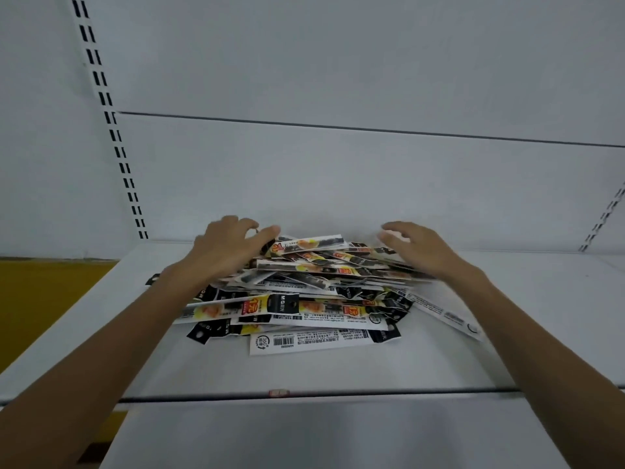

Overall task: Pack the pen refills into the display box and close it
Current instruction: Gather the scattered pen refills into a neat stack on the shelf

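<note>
A loose heap of pen refill packets (304,292), flat strips printed in black, white and yellow, lies on a white shelf (304,370). My left hand (226,245) rests on the heap's far left side with its fingers bent over the top packets. My right hand (419,247) hovers over the far right side, fingers spread and relaxed, its palm close to the packets. Neither hand plainly grips a packet. No display box is in view.
A white back panel (338,181) rises behind the shelf, with slotted uprights at left (116,137) and right (605,218). A yellow surface (44,292) shows left of the shelf. The shelf's front edge (304,394) runs across below the heap.
</note>
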`<state>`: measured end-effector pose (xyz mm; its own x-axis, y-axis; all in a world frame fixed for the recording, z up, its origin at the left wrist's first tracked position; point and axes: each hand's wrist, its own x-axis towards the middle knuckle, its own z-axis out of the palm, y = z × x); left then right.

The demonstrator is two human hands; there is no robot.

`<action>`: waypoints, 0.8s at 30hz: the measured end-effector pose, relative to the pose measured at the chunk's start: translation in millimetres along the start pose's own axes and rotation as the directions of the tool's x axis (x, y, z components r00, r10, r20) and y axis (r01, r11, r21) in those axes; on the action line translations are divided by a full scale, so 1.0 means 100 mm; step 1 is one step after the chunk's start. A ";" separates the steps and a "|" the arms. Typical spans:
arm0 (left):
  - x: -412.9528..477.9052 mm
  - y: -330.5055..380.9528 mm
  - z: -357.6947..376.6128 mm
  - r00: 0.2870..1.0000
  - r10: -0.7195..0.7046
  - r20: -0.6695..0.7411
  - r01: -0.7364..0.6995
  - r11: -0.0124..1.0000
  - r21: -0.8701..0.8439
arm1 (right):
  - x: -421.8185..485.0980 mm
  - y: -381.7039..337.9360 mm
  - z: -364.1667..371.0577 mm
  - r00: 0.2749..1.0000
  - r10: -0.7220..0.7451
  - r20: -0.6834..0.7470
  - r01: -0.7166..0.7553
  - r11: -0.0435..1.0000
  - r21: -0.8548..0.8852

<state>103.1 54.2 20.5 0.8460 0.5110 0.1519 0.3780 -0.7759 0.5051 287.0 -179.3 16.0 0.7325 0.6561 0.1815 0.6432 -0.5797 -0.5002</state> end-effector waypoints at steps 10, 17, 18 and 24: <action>-0.20 0.73 0.35 0.855 0.309 0.418 -0.453 0.837 0.308 | -0.34 0.42 -0.26 0.933 0.085 0.349 -0.007 0.975 -0.221; -0.11 0.59 0.49 0.839 0.355 0.411 -0.513 0.769 0.381 | -0.40 0.51 -0.30 0.971 0.079 0.226 0.009 0.931 -0.364; -0.11 0.57 0.50 0.838 0.367 0.403 -0.518 0.767 0.379 | -0.42 0.55 -0.31 0.978 0.080 0.195 -0.001 0.926 -0.378; -0.08 0.50 0.54 0.846 0.400 0.352 -0.518 0.773 0.366 | -0.52 0.83 -0.46 0.995 0.083 0.047 -0.057 0.912 -0.406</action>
<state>135.0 -8.9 -0.9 0.9995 -0.0088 0.0313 -0.0088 -1.0000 0.0004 312.5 -283.9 4.4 0.7721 0.6277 0.0991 0.6355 -0.7623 -0.1231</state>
